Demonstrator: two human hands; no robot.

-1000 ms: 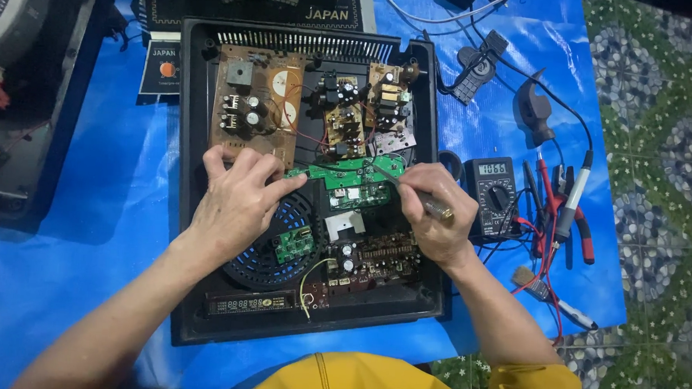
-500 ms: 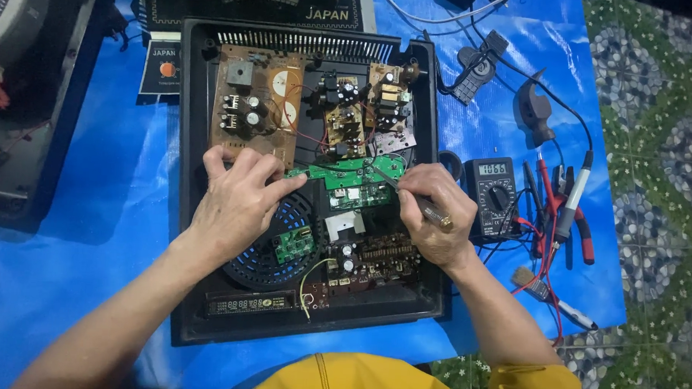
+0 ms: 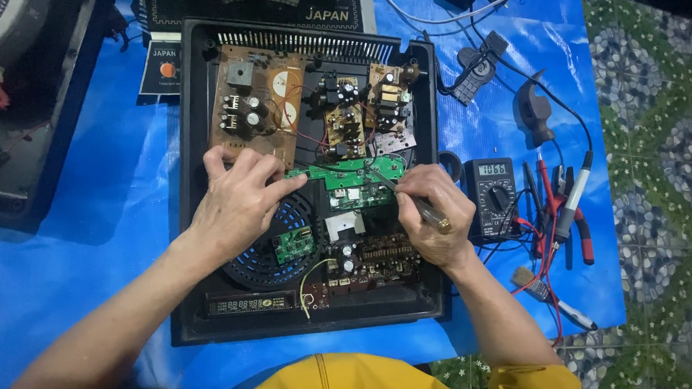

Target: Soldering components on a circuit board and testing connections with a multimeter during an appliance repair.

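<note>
1. Head view: left hand (image 3: 234,202) lies flat on the open black chassis (image 3: 195,135), fingers spread, index tip touching the left end of the green circuit board (image 3: 347,175) at mid-chassis; grip apart, holding nothing.
2. Right hand (image 3: 437,217) has its grip clamped on a screwdriver (image 3: 407,198), tip on the board's right part.
3. Multimeter (image 3: 493,196) sits just right of the chassis on the blue surface (image 3: 67,269).
4. Judged step: working a fastener on the board. The next move calls for steady downward pressure with the board braced.
</note>
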